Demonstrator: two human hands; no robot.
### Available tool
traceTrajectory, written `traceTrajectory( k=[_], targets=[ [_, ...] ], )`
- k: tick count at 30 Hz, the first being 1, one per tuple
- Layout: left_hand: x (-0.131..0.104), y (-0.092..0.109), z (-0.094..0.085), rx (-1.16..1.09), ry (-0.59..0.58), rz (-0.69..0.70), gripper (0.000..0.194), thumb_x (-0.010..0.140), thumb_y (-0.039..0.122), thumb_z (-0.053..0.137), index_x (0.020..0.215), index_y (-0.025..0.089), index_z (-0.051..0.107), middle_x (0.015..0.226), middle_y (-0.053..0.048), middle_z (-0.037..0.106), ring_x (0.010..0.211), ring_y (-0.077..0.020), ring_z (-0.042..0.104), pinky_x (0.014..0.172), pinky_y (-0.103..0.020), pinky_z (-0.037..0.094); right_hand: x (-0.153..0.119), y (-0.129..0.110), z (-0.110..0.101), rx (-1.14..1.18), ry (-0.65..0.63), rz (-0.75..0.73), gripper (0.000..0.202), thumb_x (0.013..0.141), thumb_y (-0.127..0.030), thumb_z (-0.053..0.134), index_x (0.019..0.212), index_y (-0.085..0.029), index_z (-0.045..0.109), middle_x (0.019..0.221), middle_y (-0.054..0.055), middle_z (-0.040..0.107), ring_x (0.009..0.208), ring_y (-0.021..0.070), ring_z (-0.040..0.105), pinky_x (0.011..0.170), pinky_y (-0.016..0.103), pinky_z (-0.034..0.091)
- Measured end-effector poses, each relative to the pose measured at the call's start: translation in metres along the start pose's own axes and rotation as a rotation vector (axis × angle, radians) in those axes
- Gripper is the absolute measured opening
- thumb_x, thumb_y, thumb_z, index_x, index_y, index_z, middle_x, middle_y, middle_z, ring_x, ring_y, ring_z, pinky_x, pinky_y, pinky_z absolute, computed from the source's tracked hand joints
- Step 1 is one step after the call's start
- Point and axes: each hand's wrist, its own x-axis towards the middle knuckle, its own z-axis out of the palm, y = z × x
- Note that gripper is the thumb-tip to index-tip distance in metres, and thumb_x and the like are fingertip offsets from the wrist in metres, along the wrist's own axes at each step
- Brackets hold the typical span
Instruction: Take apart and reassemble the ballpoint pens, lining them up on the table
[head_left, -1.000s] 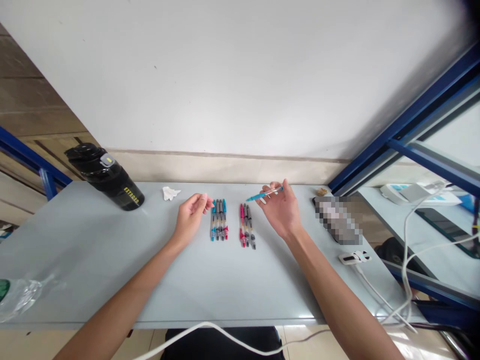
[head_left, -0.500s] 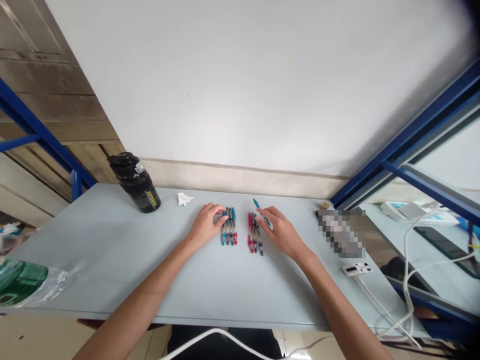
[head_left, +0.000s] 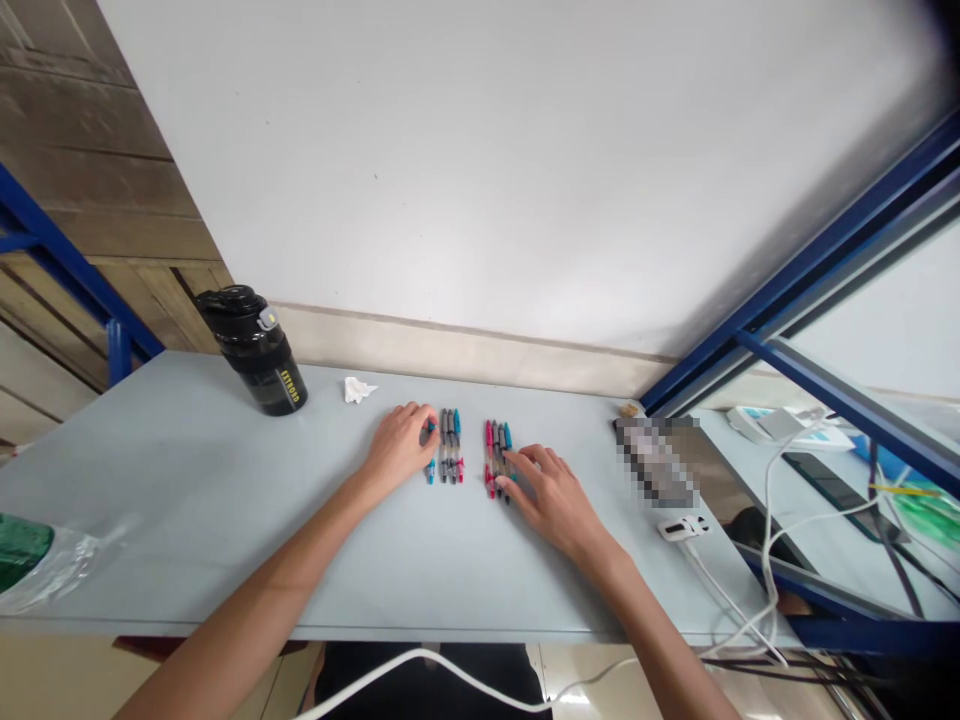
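1. From the head view I noted the main change on the right: half a second earlier the right hand (head_left: 551, 495) had a blue pen (head_left: 508, 436) raised, and now that pen lay at the right end of the right row (head_left: 490, 438).
2. I judged that this brought the right row to four, one red, two dark and the blue, level in number with the left row (head_left: 451, 428).
3. The right hand hung low, thumb and forefinger a little apart over the blue pen's lower half; I could not tell whether they gripped it.
4. The left hand (head_left: 399, 442) was narrow, its fingers curled about the leftmost pen (head_left: 431, 470), hiding part of it; I could not tell whether it was pinched.
5. That pen now lay slightly apart from its neighbours, so I read the left hand as adjusting it.
6. Both rows lay mid-bench (head_left: 405, 580), a gap between them.
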Motion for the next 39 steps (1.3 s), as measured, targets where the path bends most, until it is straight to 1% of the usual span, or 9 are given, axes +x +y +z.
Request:
traceTrajectory(
  k=[9, 15, 19, 21, 23, 26, 29, 34, 39],
  targets=[
    [0.002, 0.006, -0.007, 0.003, -0.041, -0.190, 0.020, 0.088, 0.021, 0.065, 0.108, 0.023, 0.065, 0.079, -0.003, 0.074, 0.078, -0.0260, 0.070, 0.070, -0.034, 0.043, 0.025, 0.003, -0.005, 0.005, 0.007, 0.003, 0.039, 0.114, -0.051, 0.046, 0.133, -0.025, 0.066, 0.116, 0.014, 0.071, 0.104, 0.0314, 0.068, 0.094, 0.047, 0.053],
    [0.002, 0.000, -0.007, -0.014, -0.040, -0.227, 0.028, 0.084, 0.023, 0.070, 0.112, 0.023, 0.067, 0.089, -0.007, 0.077, 0.090, -0.0302, 0.073, 0.075, -0.035, 0.047, 0.066, -0.002, -0.010, 0.151, 0.008, 0.020, 0.039, 0.115, -0.053, 0.044, 0.126, -0.025, 0.069, 0.109, 0.010, 0.072, 0.089, 0.0255, 0.069, 0.082, 0.038, 0.052],
    [0.003, -0.002, -0.007, -0.065, -0.006, -0.218, 0.019, 0.081, 0.020, 0.071, 0.099, 0.023, 0.072, 0.091, -0.008, 0.078, 0.086, -0.0286, 0.072, 0.077, -0.036, 0.049, 0.087, -0.004, -0.002, 0.212, 0.047, -0.005, 0.039, 0.114, -0.052, 0.045, 0.123, -0.024, 0.070, 0.107, 0.011, 0.073, 0.083, 0.0240, 0.068, 0.080, 0.037, 0.050],
    [0.004, -0.001, -0.009, -0.199, 0.028, -0.221, 0.012, 0.083, 0.023, 0.072, 0.094, 0.023, 0.074, 0.088, -0.006, 0.078, 0.080, -0.0257, 0.070, 0.076, -0.035, 0.051, 0.090, -0.005, 0.003, 0.276, 0.097, -0.005, 0.038, 0.115, -0.052, 0.044, 0.121, -0.025, 0.070, 0.104, 0.010, 0.073, 0.086, 0.0253, 0.068, 0.082, 0.038, 0.050],
    [0.007, 0.002, -0.012, -0.462, 0.067, -0.240, 0.014, 0.086, 0.031, 0.074, 0.097, 0.023, 0.076, 0.089, -0.005, 0.079, 0.079, -0.0233, 0.071, 0.075, -0.034, 0.054, 0.089, -0.008, 0.008, 0.369, 0.152, 0.020, 0.038, 0.115, -0.053, 0.042, 0.121, -0.026, 0.069, 0.103, 0.010, 0.073, 0.091, 0.0264, 0.068, 0.085, 0.039, 0.050],
    [0.010, 0.011, -0.017, -0.950, 0.082, -0.266, 0.027, 0.089, 0.042, 0.079, 0.105, 0.021, 0.075, 0.097, -0.007, 0.080, 0.088, -0.0225, 0.075, 0.081, -0.033, 0.058, 0.081, -0.011, 0.013, 0.512, 0.203, 0.075, 0.037, 0.116, -0.052, 0.041, 0.122, -0.027, 0.066, 0.101, 0.008, 0.073, 0.090, 0.0260, 0.067, 0.086, 0.039, 0.050],
    [0.010, 0.023, -0.023, -1.213, 0.097, -0.243, 0.027, 0.091, 0.042, 0.082, 0.102, 0.020, 0.073, 0.103, -0.008, 0.080, 0.098, -0.0232, 0.077, 0.090, -0.035, 0.059, 0.073, -0.012, 0.016, 0.607, 0.216, 0.117, 0.038, 0.116, -0.053, 0.040, 0.125, -0.028, 0.067, 0.095, 0.007, 0.072, 0.083, 0.0251, 0.066, 0.082, 0.039, 0.049],
    [0.005, 0.034, -0.024, -1.291, 0.084, -0.276, 0.029, 0.088, 0.040, 0.088, 0.103, 0.019, 0.075, 0.111, -0.010, 0.080, 0.104, -0.0247, 0.076, 0.099, -0.040, 0.059, 0.067, -0.014, 0.014, 0.744, 0.151, 0.148, 0.041, 0.116, -0.054, 0.039, 0.131, -0.027, 0.066, 0.098, 0.006, 0.074, 0.078, 0.0225, 0.068, 0.076, 0.036, 0.051],
    [0.000, 0.040, -0.022, -1.225, 0.017, -0.314, 0.031, 0.086, 0.042, 0.091, 0.102, 0.020, 0.076, 0.110, -0.009, 0.080, 0.112, -0.0261, 0.074, 0.104, -0.039, 0.056, 0.068, -0.021, 0.009, 0.775, 0.035, 0.033, 0.037, 0.116, -0.050, 0.043, 0.123, -0.023, 0.069, 0.102, 0.006, 0.072, 0.084, 0.0207, 0.064, 0.079, 0.034, 0.049]
  ],
)
